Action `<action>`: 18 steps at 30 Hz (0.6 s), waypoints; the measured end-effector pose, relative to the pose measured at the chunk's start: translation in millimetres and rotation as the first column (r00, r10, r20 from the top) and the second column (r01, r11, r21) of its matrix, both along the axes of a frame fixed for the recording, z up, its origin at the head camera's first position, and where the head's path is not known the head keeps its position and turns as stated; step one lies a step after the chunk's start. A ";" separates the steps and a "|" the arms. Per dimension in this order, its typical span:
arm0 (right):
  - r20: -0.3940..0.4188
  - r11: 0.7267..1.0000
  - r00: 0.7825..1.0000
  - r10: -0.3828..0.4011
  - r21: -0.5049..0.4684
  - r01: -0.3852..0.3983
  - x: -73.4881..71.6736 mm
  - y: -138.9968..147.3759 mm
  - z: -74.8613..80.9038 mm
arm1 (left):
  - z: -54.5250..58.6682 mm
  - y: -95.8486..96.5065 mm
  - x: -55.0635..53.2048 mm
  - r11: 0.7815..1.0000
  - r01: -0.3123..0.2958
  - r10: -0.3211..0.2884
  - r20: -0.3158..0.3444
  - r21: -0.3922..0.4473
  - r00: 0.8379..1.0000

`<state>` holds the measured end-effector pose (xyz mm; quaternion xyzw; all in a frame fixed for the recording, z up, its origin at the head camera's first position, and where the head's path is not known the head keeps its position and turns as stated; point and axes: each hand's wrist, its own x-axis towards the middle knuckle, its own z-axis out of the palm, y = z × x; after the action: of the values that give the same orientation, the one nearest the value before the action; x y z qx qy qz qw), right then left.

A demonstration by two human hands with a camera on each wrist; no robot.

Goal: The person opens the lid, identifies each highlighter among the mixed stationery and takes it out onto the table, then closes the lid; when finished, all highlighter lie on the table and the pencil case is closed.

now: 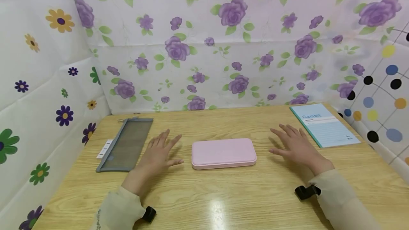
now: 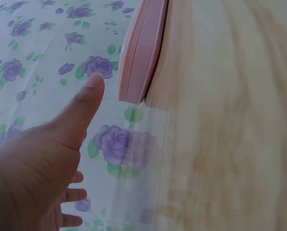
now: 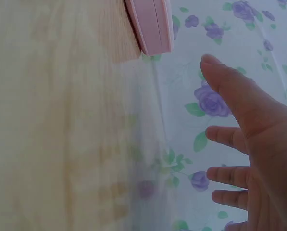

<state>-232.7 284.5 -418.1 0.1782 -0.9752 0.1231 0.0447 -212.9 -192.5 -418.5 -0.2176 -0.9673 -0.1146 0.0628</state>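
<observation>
A pink flat case (image 1: 223, 153) with rounded corners lies closed on the wooden table, between the two hands. To its left, the left hand (image 1: 156, 153) is held with fingers spread, apart from the case and holding nothing. On the other side the right hand (image 1: 295, 146) is spread in much the same way, with a wider gap to the case. Both wrist views show the end of the pink case (image 2: 142, 53) beyond an extended thumb. In the right wrist view the case (image 3: 152, 26) is at the top, untouched by the fingers.
A grey mesh zip pouch (image 1: 131, 144) lies at the table's left, with a small white strip (image 1: 104, 149) beside it. At the right is a light blue notebook (image 1: 324, 125) with a green spine. Flower-patterned cloth (image 1: 204, 63) hangs behind the table (image 1: 191, 198).
</observation>
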 end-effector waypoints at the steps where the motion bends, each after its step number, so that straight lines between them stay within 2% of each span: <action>1: 0.000 1.000 1.000 0.006 -0.007 -0.006 -0.2 -0.6 0.7 | 0.8 0.5 -0.6 1.000 0.010 -0.010 -0.003 0.002 1.000; 9: 0.001 0.995 0.997 0.073 -0.073 -0.073 -1.4 -10.4 8.4 | 5.1 6.3 -7.2 0.991 0.086 -0.086 -0.012 0.099 0.996; 13: 0.035 0.988 0.995 0.095 -0.125 -0.090 -1.2 -20.0 14.4 | 8.0 10.6 -8.8 0.982 0.112 -0.115 0.010 0.149 0.993; 18: 0.064 0.984 0.990 0.123 -0.141 -0.113 -0.9 -32.9 18.9 | 11.3 18.8 -10.2 0.977 0.130 -0.140 0.049 0.166 0.989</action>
<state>-233.6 251.6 -399.1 0.2274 -0.9532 0.1987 0.0140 -223.1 -173.7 -407.2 -0.2734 -0.9391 -0.2036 0.0431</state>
